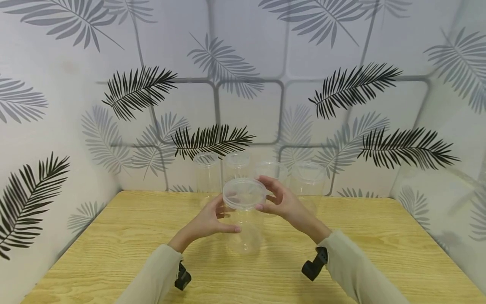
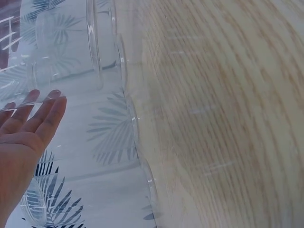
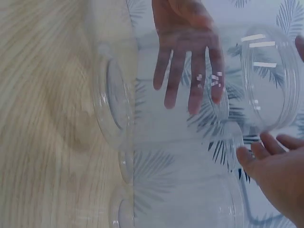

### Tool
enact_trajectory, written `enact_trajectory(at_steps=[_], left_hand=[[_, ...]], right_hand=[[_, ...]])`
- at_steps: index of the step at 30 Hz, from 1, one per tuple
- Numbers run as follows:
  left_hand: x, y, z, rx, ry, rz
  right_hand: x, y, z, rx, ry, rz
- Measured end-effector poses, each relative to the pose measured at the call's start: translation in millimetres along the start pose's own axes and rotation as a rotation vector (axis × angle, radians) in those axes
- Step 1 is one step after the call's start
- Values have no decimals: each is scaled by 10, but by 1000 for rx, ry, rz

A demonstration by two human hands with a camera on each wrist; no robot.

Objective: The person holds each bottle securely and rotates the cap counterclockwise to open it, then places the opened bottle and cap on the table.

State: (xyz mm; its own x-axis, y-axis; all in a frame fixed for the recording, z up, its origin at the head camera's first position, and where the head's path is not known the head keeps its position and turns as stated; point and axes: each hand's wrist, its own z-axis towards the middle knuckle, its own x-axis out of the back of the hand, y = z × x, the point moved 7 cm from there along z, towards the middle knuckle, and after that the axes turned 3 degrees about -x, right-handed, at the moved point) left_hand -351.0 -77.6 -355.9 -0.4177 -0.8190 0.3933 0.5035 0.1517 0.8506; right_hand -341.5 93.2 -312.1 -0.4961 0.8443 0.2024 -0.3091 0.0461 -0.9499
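Note:
A tall clear plastic jar (image 1: pixel 246 238) stands upright in front of me, with a round clear screw lid (image 1: pixel 244 195) on its top. My left hand (image 1: pixel 205 219) holds the jar's side, thumb at the front and fingers round the back; through the clear wall those long fingers (image 3: pixel 194 80) show in the right wrist view. At the lid's right edge, my right hand (image 1: pixel 284 203) grips the rim between thumb and fingers. The left wrist view catches the left hand (image 2: pixel 26 135) against the see-through wall.
Behind, several more clear lidded jars (image 1: pixel 309 179) stand in a row near the back of the wooden table (image 1: pixel 152 236). A leaf-patterned wall (image 1: pixel 250 112) rises beyond them. Black wrist cameras (image 1: pixel 314 265) hang under both sleeves.

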Motion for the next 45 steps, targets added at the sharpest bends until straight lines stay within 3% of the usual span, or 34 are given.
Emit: enact_trajectory(at_steps=[7,15,20,28,33,39,45], left_hand=[[-1,2,4,-8,4,-1],[-15,-8,12,-5,4,2],[-19,3,7,-8,-1,-8],[-33,32,-12,-18,-41,-1],[-30,42,-26,-26,-68,2],[-25,38,-31,-34,-74,-1],[-5,10,-35,-13,-54,8]], right_hand=[[-66,-17,-43,-4,190,-99],[-101,5,-34,-34,243,-188],[-84,0,-16,-15,174,-160],[-71,49,43,-43,-75,39],[-72,61,63,-47,-182,106],[-83,39,62,-44,-207,117],[-79,2,20,-19,-135,82]])
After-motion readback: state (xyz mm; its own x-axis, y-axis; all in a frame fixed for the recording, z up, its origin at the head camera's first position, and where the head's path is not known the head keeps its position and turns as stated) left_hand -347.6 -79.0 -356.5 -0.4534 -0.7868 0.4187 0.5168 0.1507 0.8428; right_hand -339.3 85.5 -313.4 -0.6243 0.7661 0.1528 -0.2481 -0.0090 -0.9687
